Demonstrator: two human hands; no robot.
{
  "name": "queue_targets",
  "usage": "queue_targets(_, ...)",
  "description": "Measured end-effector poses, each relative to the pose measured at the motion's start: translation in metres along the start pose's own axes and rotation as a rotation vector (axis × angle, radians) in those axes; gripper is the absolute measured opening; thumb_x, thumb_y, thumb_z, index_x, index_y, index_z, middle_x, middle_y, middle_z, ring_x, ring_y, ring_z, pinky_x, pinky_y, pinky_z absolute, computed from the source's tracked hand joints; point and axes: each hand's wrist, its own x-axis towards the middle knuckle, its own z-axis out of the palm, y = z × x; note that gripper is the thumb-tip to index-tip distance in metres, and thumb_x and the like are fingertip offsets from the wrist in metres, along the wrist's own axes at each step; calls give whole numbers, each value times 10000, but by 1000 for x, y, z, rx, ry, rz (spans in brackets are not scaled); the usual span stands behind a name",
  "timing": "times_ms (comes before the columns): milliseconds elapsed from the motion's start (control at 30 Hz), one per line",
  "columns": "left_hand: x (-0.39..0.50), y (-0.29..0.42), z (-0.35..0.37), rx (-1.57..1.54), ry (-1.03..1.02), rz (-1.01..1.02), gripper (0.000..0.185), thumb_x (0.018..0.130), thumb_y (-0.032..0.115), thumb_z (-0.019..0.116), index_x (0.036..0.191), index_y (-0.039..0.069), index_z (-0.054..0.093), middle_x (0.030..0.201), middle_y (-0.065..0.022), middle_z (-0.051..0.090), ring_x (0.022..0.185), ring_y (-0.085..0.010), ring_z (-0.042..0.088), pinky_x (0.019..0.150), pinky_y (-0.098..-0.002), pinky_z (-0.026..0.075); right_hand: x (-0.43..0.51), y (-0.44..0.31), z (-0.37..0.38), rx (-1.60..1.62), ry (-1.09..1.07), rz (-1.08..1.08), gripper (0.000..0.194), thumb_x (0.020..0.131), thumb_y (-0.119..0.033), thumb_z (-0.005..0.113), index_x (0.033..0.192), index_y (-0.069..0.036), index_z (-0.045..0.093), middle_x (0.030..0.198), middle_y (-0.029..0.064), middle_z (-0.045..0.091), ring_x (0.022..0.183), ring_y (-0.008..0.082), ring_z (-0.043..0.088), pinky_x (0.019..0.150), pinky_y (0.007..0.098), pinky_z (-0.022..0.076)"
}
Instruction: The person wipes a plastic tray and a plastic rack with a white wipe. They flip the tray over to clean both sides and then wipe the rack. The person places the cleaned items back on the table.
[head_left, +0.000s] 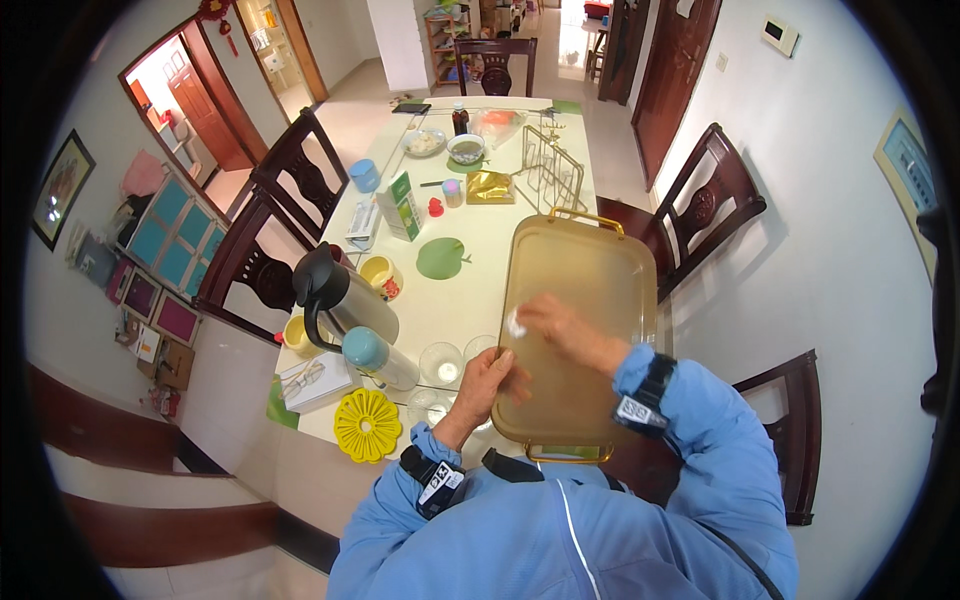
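A translucent amber plastic tray with gold handles is held up at the near right of the table. My left hand grips its left edge, thumb on the near face and fingers seen blurred through the plastic. My right hand is over the middle of the tray, blurred, with a small white wad, perhaps tissue, pinched in its fingertips close to the tray's left edge. Several clear glass bowls stand on the table left of the tray, partly hidden by my left hand and the tray.
Left of the bowls are a light-blue-capped bottle, a steel thermos jug, yellow mugs, glasses on a white box and a yellow flower-shaped trivet. Farther off stand a wire rack, a green carton and food bowls. Dark wooden chairs surround the table.
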Motion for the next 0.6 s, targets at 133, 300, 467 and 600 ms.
queue_targets(133, 4, -6, 1, 20, 55, 43, 344, 962, 320, 477, 1015, -16, 529, 841, -145, 638, 609, -219, 641, 535, -297, 514, -33, -43, -4, 83, -243, -127, 271, 711, 5, 558, 978, 11, 606, 1056, 147, 569, 1019, 308, 521, 874, 382, 460)
queue_targets(300, 9, -6, 1, 57, 67, 47, 318, 958, 293, 484, 1010, -17, 533, 826, -132, 640, 591, -203, 635, 514, -292, 505, -57, -60, -3, 276, -359, -77, 214, 727, 5, 576, 935, -20, 620, 991, 126, 592, 958, 291, 545, 856, 377, 466)
queue_targets(467, 6, -1, 18, 131, 76, 0, 313, 955, 288, 486, 987, -21, 526, 818, -143, 641, 581, -204, 631, 504, -294, 500, -21, 10, -18, 221, 304, 281, 230, 725, 54, 577, 939, -18, 620, 962, 120, 604, 905, 319, 555, 830, 370, 464)
queue_targets(600, 7, 0, 27, 125, 38, -6, 331, 956, 300, 486, 990, -27, 526, 816, -137, 638, 574, -217, 634, 493, -304, 501, 9, 22, 3, -35, 408, 116, 215, 696, 44, 583, 903, -9, 610, 931, 129, 595, 920, 334, 542, 812, 381, 459)
